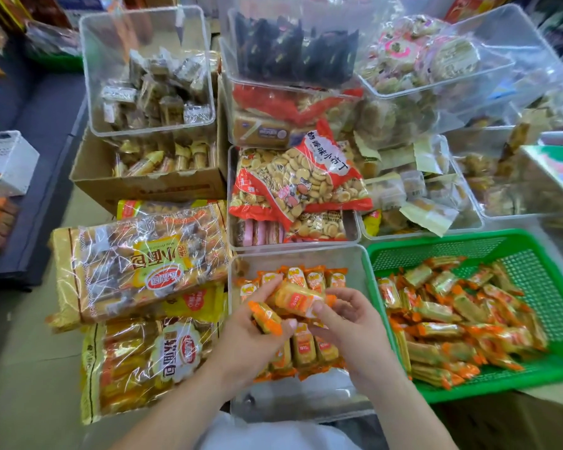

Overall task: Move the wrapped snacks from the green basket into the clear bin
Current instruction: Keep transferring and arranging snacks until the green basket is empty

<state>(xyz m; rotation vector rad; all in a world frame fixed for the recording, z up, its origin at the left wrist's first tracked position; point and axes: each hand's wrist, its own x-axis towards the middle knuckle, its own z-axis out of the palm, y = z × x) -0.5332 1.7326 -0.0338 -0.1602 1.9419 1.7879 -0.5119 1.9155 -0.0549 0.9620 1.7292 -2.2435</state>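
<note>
Over the clear bin (355, 254), my left hand (257, 332) and right hand (345, 316) each keep a grip on wrapped snacks (298, 297). Many remain in the green basket (387, 251). Slick wrappers could slip, scattering outside.

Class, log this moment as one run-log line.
stage: placing | left hand: holds snack | right hand: holds snack | over: clear bin | green basket: many left

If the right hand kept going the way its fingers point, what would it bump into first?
Probably the wrapped snack it already touches at its fingertips. The right hand points up and left, over the clear bin. Past that snack waits the left hand, though depth is hard to judge.
</note>
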